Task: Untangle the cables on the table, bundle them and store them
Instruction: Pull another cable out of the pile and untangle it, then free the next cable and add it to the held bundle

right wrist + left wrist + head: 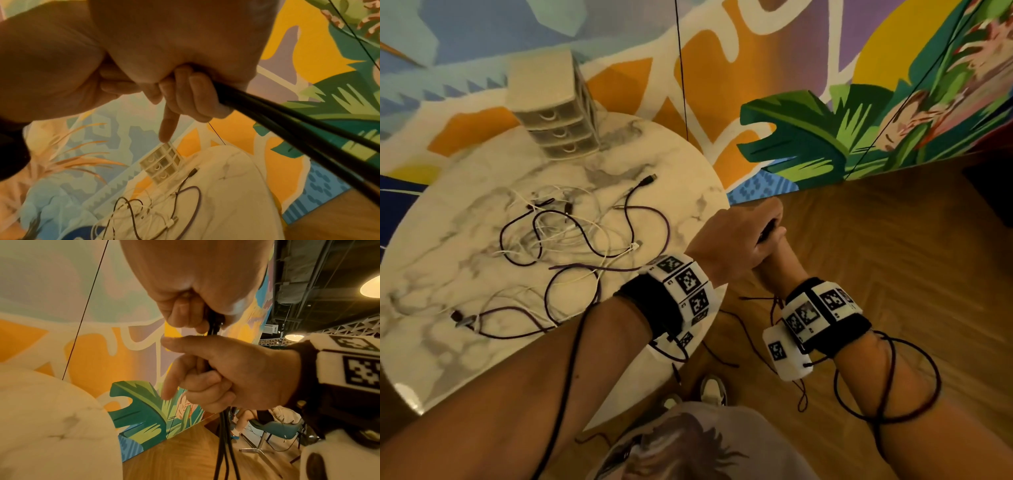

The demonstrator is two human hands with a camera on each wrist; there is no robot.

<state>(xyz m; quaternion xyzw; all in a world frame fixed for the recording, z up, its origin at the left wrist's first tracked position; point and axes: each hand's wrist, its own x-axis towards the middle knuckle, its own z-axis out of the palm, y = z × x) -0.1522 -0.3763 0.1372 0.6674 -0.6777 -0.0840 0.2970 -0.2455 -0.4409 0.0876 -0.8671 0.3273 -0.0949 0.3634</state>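
Both hands meet in the air past the right edge of the round marble table (448, 342). My left hand (736, 240) grips the top of a bundled black cable (213, 324), fingers curled round it. Just below, my right hand (774, 263) holds the same strands in its fist (226, 373). The strands hang down from it (224, 443) and run off to the lower right in the right wrist view (298, 129). Dark cable loops (936, 373) drape around my right forearm. A tangle of white and purple cables (571, 240) lies spread on the table.
A small white drawer unit (558, 113) stands at the table's far edge, against the painted wall. Wooden floor (893, 240) lies to the right, with my shoes (714, 390) below. A thin dark line (681, 68) hangs by the wall. A chair (277, 428) stands farther off.
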